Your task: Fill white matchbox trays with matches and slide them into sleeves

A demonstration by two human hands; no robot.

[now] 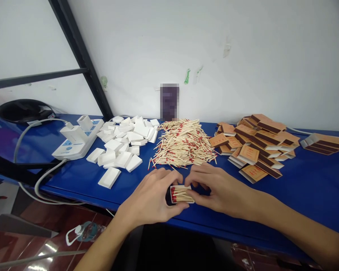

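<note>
A small white matchbox tray (pixel 194 201), filled with red-headed matches (pixel 180 194), is held just over the near edge of the blue table. My left hand (pixel 155 195) is closed around its left end, thumb along the near side and fingers at the far side. My right hand (pixel 214 188) is closed at the tray's right end, its thumb tip over the match ends and a fingertip at the far wall. Part of the tray is covered by my fingers. Just beyond my hands lies a heap of loose matches (pixel 183 145).
Empty white trays (pixel 124 139) are piled at left, orange-brown matchbox sleeves (pixel 254 145) at right. A power strip (pixel 76 141) with plugs and cables lies far left by a black metal frame (pixel 81 49). Below the table (pixel 307 188), a plastic bottle (pixel 87 231) is on the floor.
</note>
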